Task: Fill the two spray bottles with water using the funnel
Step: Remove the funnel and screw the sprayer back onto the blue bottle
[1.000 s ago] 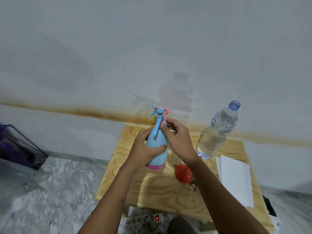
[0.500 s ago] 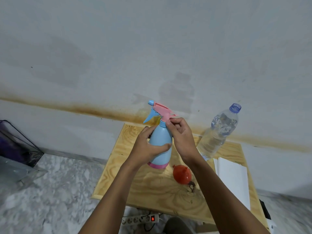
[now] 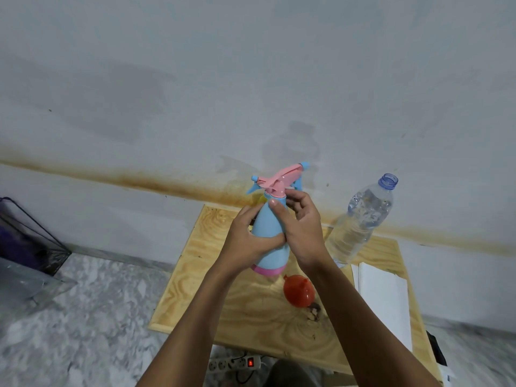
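Observation:
A light blue spray bottle (image 3: 268, 224) with a pink base and a pink and blue trigger head (image 3: 276, 183) is held upright above the wooden table (image 3: 201, 291). My left hand (image 3: 247, 244) grips its body. My right hand (image 3: 303, 227) grips the neck just under the trigger head, thumb against the collar. A red funnel (image 3: 298, 291) lies on the table below my right wrist. A clear water bottle (image 3: 360, 222), uncapped and mostly full, stands to the right. I see only one spray bottle.
White paper sheets (image 3: 384, 300) lie on the table's right side. A wall rises right behind the table. A white power strip (image 3: 234, 364) lies on the floor at the table's near edge. A dark wire rack (image 3: 30, 241) stands at the far left.
The trigger head has turned round on the bottle, its nozzle swinging from left towards the right. My right hand has shifted its hold on the neck; the left keeps gripping the body.

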Demonstrator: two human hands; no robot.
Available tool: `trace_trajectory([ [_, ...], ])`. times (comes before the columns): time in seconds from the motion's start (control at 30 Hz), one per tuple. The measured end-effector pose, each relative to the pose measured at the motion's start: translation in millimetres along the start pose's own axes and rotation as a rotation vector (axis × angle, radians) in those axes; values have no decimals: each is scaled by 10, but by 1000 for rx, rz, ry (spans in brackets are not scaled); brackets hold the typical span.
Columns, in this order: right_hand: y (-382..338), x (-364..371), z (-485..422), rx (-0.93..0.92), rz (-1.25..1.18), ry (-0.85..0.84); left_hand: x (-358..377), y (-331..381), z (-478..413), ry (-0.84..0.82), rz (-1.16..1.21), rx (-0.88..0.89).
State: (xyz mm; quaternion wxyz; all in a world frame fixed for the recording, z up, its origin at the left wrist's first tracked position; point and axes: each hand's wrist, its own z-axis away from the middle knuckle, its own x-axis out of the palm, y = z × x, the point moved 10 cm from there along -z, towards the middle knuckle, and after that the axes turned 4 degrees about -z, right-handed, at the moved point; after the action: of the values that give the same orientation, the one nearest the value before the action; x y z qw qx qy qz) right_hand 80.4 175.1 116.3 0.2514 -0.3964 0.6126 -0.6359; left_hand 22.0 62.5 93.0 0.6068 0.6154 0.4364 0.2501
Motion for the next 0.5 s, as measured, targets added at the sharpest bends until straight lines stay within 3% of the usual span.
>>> trace_trajectory([
  [0.13, -32, 28, 0, -29, 64, -21, 10, 30, -24, -6, -6, 5],
  [0.23, 28, 37, -5, 73, -60, -67, -25, 33, -45, -18, -10, 1],
  [0.5, 11, 40, -22, 54, -105, 10, -43, 145, -50, -46, 32, 15],
])
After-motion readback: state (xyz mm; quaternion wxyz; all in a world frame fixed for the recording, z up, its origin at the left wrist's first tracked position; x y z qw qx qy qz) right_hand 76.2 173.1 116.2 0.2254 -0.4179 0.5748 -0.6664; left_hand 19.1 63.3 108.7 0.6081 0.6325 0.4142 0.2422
